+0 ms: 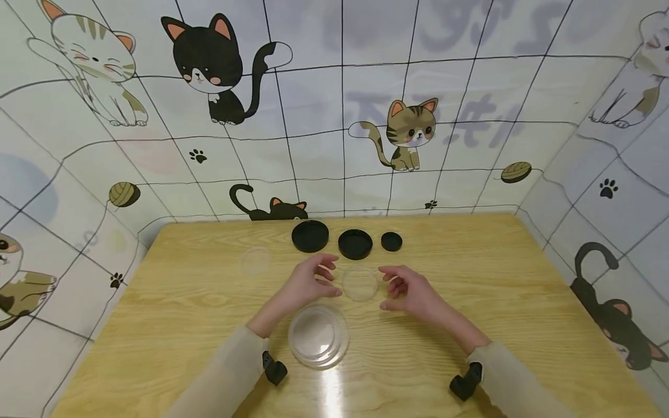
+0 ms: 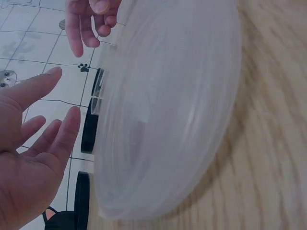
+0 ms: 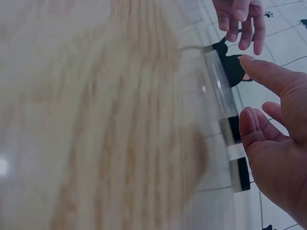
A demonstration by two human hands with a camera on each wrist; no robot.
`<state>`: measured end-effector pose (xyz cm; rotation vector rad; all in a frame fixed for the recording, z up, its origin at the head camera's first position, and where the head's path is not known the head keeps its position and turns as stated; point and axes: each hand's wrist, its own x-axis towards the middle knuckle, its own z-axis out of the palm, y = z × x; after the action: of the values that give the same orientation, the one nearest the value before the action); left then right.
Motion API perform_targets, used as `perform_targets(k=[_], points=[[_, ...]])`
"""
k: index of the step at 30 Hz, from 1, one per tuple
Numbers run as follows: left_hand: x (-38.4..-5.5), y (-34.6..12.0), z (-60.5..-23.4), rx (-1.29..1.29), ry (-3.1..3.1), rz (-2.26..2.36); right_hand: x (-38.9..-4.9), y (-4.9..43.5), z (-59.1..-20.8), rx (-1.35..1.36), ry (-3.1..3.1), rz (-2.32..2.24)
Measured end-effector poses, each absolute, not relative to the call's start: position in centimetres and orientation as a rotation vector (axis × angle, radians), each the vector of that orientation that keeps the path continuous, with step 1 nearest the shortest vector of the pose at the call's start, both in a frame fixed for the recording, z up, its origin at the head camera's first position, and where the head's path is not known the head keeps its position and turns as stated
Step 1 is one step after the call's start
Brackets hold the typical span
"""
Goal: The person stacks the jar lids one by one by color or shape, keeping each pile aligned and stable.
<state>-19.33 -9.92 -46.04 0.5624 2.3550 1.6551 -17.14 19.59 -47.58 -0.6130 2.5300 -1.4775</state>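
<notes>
A clear round dish (image 1: pixel 360 283) lies on the wooden table between my two hands. To its left is my left hand (image 1: pixel 312 277), fingers loosely bent and thumb apart, with nothing in its grasp. On the other side my right hand (image 1: pixel 409 292) hovers with a similar gap between thumb and fingers, also holding nothing. Neither hand appears to touch the dish. Closer to me, below the left hand, sits a stack of clear round dishes (image 1: pixel 319 337); its pale wall (image 2: pixel 168 110) fills much of the left wrist view. In the right wrist view the clear dish (image 3: pixel 220 81) stands beyond the right hand (image 3: pixel 280 124).
Three black round lids, large (image 1: pixel 310 236), medium (image 1: pixel 355 244) and small (image 1: pixel 391 241), lie in a row toward the back of the table (image 1: pixel 470 261). A faint clear disc (image 1: pixel 256 261) lies to the left. Cat-patterned walls (image 1: pixel 313 145) surround the back and sides.
</notes>
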Motion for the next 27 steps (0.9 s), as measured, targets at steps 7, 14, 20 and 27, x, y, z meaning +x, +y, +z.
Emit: perform_targets(k=[7,14,20,27], points=[[-20.7,-8.9,-46.8,0.477,2.345,1.62,-19.0,19.4,-48.5,-0.523,2.492,-1.462],[-21.6,-8.9,-48.0,0.436,2.295,1.641,-19.6,18.6,-49.0,-0.495,2.469,-1.446],[-21.9,-8.5,-48.8,0.465,2.283,1.596,-19.7,18.3,-49.0,-0.539,2.495,-1.417],[-22.0,-7.9,-48.9,0.489,2.311,1.536,-19.7,18.2,-49.2,-0.554,2.529,-1.396]])
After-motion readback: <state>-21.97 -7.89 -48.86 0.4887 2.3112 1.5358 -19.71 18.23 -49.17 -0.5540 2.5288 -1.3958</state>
